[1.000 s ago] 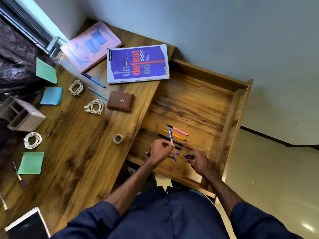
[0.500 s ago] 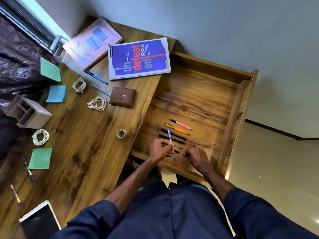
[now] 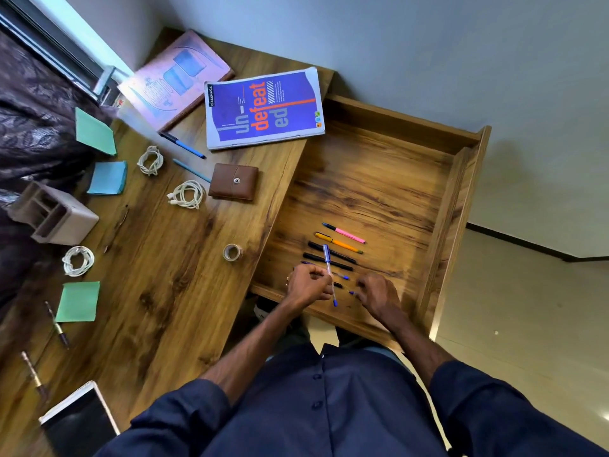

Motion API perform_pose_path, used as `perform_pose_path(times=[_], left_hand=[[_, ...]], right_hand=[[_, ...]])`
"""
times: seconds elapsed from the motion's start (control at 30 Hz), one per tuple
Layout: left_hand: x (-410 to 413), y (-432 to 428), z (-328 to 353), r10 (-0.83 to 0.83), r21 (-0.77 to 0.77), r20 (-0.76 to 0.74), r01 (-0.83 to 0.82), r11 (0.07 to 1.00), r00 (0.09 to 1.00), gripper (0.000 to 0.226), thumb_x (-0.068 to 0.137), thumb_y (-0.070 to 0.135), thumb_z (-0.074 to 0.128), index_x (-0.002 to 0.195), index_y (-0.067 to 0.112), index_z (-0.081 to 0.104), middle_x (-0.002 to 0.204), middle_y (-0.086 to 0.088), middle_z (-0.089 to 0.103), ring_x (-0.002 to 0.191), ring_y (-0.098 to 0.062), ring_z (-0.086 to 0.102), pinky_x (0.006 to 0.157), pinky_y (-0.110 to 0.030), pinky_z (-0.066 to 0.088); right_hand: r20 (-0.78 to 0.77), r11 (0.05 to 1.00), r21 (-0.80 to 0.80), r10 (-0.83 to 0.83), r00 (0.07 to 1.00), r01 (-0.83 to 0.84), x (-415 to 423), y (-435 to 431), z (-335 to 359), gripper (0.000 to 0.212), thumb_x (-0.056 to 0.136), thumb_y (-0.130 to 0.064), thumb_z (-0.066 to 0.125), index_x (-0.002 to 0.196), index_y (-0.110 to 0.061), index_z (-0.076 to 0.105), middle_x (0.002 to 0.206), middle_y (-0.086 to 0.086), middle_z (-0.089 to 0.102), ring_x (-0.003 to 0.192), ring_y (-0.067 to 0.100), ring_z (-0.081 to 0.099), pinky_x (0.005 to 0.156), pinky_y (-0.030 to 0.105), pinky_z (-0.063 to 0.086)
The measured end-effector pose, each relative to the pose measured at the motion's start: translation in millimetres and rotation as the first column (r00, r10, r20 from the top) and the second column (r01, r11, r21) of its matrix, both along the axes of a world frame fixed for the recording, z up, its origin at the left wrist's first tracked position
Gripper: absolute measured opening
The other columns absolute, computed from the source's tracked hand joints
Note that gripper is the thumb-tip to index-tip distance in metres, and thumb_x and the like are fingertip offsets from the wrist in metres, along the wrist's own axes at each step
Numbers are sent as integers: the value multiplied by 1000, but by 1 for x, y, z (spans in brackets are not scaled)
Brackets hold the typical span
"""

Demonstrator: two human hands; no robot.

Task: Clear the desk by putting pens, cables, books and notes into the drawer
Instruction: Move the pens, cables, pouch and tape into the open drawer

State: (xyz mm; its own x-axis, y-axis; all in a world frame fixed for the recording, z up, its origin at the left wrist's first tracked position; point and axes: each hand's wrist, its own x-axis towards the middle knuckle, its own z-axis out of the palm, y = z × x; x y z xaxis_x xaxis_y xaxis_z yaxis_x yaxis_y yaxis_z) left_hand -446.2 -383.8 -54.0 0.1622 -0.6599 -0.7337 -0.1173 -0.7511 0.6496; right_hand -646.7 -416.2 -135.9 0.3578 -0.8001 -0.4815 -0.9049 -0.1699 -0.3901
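Since a second ago, the right hand (image 3: 379, 296) is brought closer to the left hand (image 3: 308, 285), both at 6 o'clock of the open drawer (image 3: 459, 206). A blue pen (image 3: 327, 258) is clamped in the curled left fingers, its cap pointed to 12 o'clock above the row laid on the drawer floor: a pink pen (image 3: 349, 235), an orange pen (image 3: 342, 244) and black pens (image 3: 344, 257). The right fingers are curled at the end of a second blue pen (image 3: 351, 292); whether it is pinched cannot be told. On the wooden desk (image 3: 164, 291), at 9 o'clock of the drawer, a blue notebook (image 3: 263, 108), a pink book (image 3: 174, 77), a brown wallet (image 3: 234, 182), a tape roll (image 3: 232, 252), coiled white cables (image 3: 188, 194) and green notes (image 3: 78, 301) are seen. A grey wall (image 3: 395, 44) is seen at 12 o'clock and a pale floor (image 3: 527, 324) at 3 o'clock.
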Motion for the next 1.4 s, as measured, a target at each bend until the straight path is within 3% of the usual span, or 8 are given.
perform_pose_path(times=[0.07,0.17,0.4,0.57,0.67,0.83,1.07,1.4], left_hand=[[-4,-1,-1,-22,-13,10,22,1000,1000,14,94,10,68,105,2,68,90,-15,74,74,-19,74,68,-30,64],[-14,-5,-1,-45,-50,50,48,998,998,15,94,16,70,103,4,70,86,-12,75,72,-18,76,66,-32,64],[-31,-15,-4,-147,-137,100,160,977,984,18,92,20,73,108,12,70,90,-5,76,72,-14,76,65,-35,65],[-33,-11,-13,-302,-83,211,325,942,930,13,91,17,72,104,14,71,94,-2,75,76,-10,70,73,-33,63],[-32,-4,-19,-300,-63,244,324,944,922,5,92,15,70,97,16,71,88,2,73,72,-8,66,72,-29,62],[-27,5,-23,-302,-17,244,315,949,922,6,93,16,71,99,16,71,92,4,70,76,-11,71,65,-25,61],[-22,9,-25,-316,-9,253,329,944,914,5,94,17,69,99,17,69,87,3,71,72,-11,74,72,-35,64],[-16,12,-25,-273,0,206,280,960,940,9,94,17,68,100,10,70,91,-2,73,74,-14,75,65,-30,64]], right_hand=[[218,977,42,-214,952,210,9,-6,17,12,89,-31,73,98,-24,74,94,-10,70,83,5,64,68,20,48],[507,880,352,-466,725,319,22,-17,50,16,90,-33,73,101,-22,78,89,-8,77,83,6,72,69,20,57],[470,760,511,-638,610,402,15,-36,59,21,80,-21,84,99,-12,79,88,2,78,82,19,75,66,28,58],[263,927,150,-372,890,344,-8,-34,35,15,78,-20,84,93,-22,80,86,-10,76,75,4,69,70,24,57],[85,961,145,-251,964,237,-24,-21,19,15,83,-16,79,97,-22,77,91,-7,75,76,5,66,70,26,56],[-95,983,127,-124,988,136,-36,-6,5,10,88,-12,71,88,-21,74,85,-2,72,70,8,64,58,21,49],[-123,984,123,-115,986,130,-26,-18,7,10,92,-16,67,93,-23,73,86,-3,69,65,3,54,48,15,31],[-136,986,127,-94,986,111,-25,-21,-2,10,92,-16,68,93,-23,74,86,-3,71,70,9,63,61,22,53]])
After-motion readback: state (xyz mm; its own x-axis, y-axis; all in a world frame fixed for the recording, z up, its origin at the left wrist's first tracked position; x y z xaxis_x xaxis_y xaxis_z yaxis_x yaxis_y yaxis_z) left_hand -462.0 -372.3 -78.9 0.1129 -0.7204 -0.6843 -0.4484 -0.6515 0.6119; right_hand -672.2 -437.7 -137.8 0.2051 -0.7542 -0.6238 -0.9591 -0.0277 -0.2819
